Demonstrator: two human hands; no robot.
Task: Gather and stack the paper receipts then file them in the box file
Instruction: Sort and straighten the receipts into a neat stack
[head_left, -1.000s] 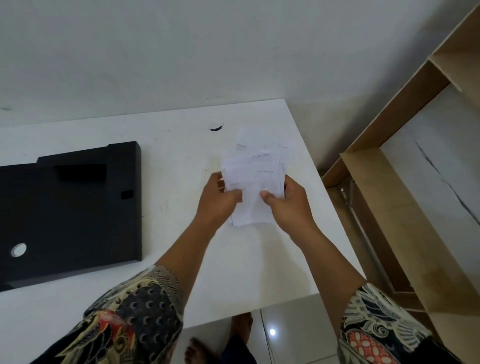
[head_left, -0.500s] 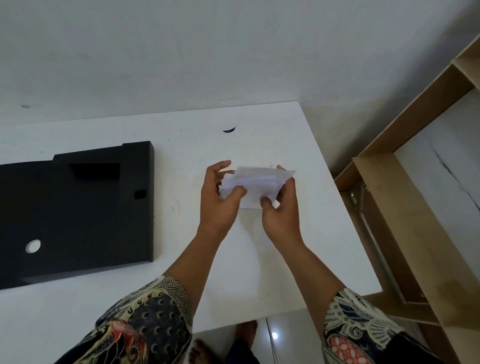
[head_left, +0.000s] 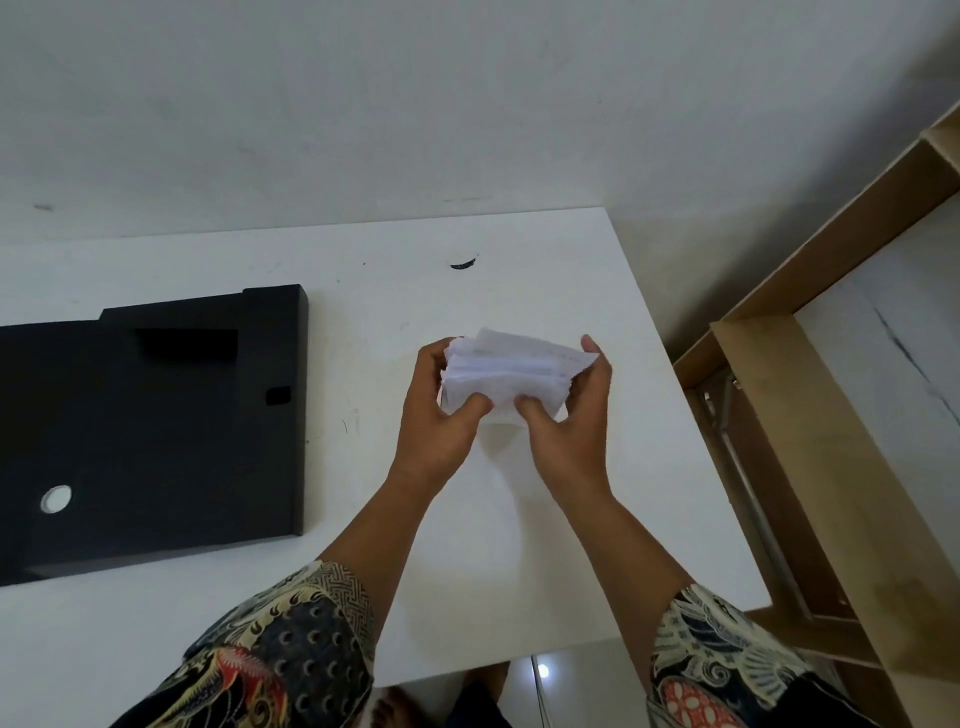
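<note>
A stack of white paper receipts (head_left: 511, 371) is held between both hands above the white table (head_left: 467, 571), lying nearly flat with its edges fanned toward me. My left hand (head_left: 441, 415) grips the stack's left end, thumb underneath at the front. My right hand (head_left: 569, 421) grips the right end, fingers curled around its far corner. The black box file (head_left: 156, 431) lies flat and closed on the table to the left, apart from my hands, with a round finger hole (head_left: 56, 499) near its left side.
A small dark mark (head_left: 464, 264) sits on the table behind the receipts. The table's right edge drops to a tiled floor. A wooden shelf frame (head_left: 810, 467) stands close on the right. A plain wall rises behind the table.
The receipts went from upright and spread out to a flatter, squared bundle. Both hands closed in on its ends. The view shifted slightly to the left.
</note>
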